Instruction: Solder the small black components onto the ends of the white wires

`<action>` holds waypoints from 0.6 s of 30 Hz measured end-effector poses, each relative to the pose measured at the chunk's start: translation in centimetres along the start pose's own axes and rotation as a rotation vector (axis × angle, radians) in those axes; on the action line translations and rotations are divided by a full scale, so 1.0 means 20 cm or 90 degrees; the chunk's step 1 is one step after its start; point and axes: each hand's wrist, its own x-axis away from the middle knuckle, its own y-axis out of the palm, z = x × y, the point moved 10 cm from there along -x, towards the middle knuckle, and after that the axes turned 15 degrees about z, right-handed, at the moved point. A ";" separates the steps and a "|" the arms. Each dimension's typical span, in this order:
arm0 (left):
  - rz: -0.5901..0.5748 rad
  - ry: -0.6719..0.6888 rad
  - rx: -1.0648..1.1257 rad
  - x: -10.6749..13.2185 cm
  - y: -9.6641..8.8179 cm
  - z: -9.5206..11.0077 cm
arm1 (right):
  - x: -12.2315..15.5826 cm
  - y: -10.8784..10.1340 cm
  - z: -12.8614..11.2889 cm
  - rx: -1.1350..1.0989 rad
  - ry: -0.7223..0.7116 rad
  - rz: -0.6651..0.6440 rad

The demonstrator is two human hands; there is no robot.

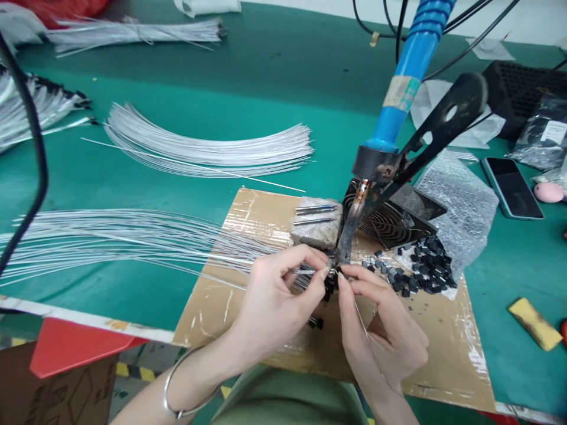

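Under the hot end of a blue-handled soldering iron (349, 221), my two hands meet over a brown cardboard sheet (425, 348). My left hand (287, 289) is closed in a pinch on a thin white wire, its end close to the iron's tip. Thumb and forefinger of my right hand (376, 319) pinch a small black block (338, 270) at that wire end, partly hidden by the fingertips. A thin strand (361, 321) runs down across my right palm; I cannot tell if it is solder. Several wires with black ends (315, 322) lie beneath my hands.
A wire bundle (212, 147) lies on the green table, with more wires (110, 236) to the left. Loose black blocks (429, 265) are heaped right of the iron, near a round fan grille (385, 224). A phone (514, 188) and yellow sponge (535, 323) sit farther right.
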 end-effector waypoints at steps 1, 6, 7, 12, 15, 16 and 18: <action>-0.001 -0.005 -0.003 0.00 0.00 -0.01 | 0.01 0.00 0.01 -0.013 0.016 0.001; -0.010 -0.011 -0.039 0.00 -0.01 -0.04 | 0.02 -0.07 0.14 -0.020 0.124 0.012; -0.010 -0.008 -0.046 0.00 -0.01 -0.05 | 0.01 -0.10 0.19 0.005 0.149 0.017; -0.021 0.015 -0.070 0.00 -0.03 -0.06 | -0.01 -0.08 0.33 0.125 0.112 -0.124; -0.025 0.018 -0.074 0.00 -0.04 -0.06 | 0.02 0.00 0.33 0.153 0.020 -0.233; -0.028 0.019 -0.073 0.00 -0.04 -0.05 | 0.04 0.02 0.33 0.159 0.000 -0.253; -0.034 0.027 -0.075 0.00 -0.05 -0.05 | 0.05 0.03 0.31 0.161 -0.020 -0.272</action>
